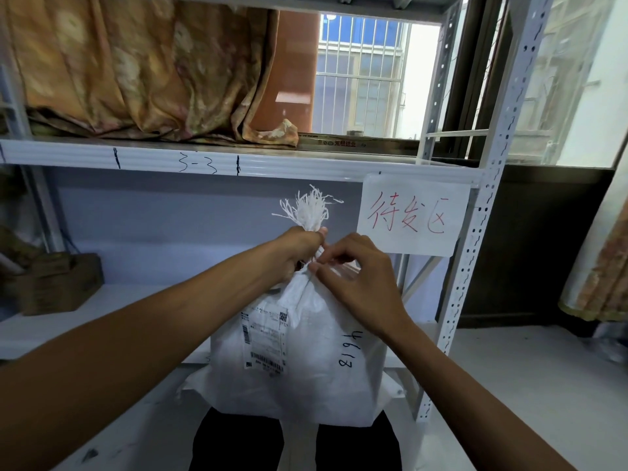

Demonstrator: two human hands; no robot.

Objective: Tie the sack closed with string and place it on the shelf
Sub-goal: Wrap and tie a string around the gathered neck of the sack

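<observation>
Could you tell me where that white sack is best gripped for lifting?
Take the white sack by its gathered neck, just under the frayed top, coming in from the side: the sack stands upright and the fabric bunches narrow there, where the left hand grips it. The bulging body probably needs both hands.
</observation>
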